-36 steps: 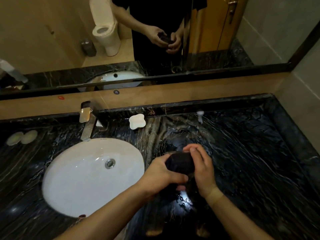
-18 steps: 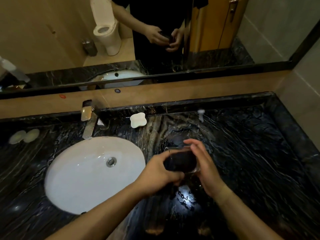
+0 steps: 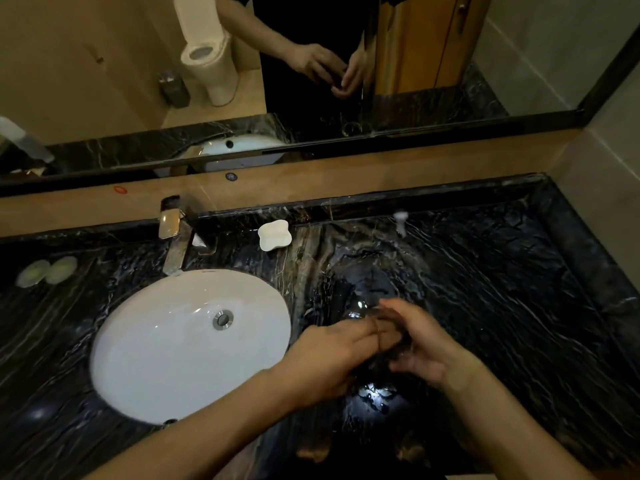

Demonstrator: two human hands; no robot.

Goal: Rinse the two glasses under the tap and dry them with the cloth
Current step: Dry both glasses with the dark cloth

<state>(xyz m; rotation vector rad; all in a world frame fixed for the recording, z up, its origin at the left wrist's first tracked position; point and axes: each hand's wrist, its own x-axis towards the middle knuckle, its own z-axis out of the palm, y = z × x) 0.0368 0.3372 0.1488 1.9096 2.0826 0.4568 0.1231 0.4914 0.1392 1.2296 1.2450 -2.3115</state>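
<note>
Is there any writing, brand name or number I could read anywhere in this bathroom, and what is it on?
No text reads.
Red oval sticker on the tan ledge: too blurred to read.
Dark round sticker on the same ledge: too small to read.
Tap, white soap dish and basin: no visible marking.

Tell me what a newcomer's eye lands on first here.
First the white basin, bright against the dark marble counter, left of centre. Next the two hands, left hand and right hand, meeting around a clear glass right of the basin. Behind them, the mirror repeats the hands.
</note>
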